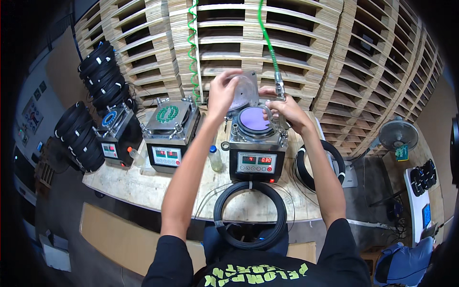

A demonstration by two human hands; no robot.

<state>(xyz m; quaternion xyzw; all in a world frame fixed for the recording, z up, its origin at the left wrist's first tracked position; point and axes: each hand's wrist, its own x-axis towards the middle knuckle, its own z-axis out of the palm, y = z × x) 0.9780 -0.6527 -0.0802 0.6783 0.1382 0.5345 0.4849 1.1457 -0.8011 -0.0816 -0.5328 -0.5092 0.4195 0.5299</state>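
Both arms outstretched over polishing machine [253, 143], bench's far edge.
My left hand [221, 93] pinches the raised clear lid [243, 91]; my right hand [282, 111] grips the air nozzle [279, 89] above the purple disc [253, 119].

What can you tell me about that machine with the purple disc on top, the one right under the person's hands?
The boxy grey metal machine stands upright on the pale wooden bench, rightmost of three alike. Its round top holds a flat purple disc; a red-digit panel faces front. The left hand lifts a clear round plate above it; the right hand holds a green-hosed metal nozzle beside it.
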